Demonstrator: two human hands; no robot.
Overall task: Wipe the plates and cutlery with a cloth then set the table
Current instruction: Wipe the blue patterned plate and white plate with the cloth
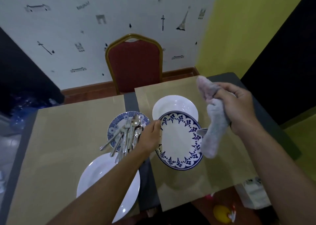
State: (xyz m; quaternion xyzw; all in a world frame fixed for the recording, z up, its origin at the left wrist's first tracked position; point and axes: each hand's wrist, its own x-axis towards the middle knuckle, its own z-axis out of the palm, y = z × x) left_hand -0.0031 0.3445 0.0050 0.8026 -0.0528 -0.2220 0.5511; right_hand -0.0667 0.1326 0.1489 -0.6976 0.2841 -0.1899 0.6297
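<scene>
Your left hand pinches the blue-rimmed plate at its nine o'clock edge, apparently steadying it for wiping; your right hand clutches the cloth at three o'clock.

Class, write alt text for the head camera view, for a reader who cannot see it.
A person's left hand holds a patterned plate by its rim while the right hand grips a cloth beside it. Cutlery lies heaped on a small blue plate to the left.

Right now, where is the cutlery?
The cutlery is piled on the small blue patterned plate left of centre in the head view, beside the left hand gripping the blue-rimmed plate.
</scene>
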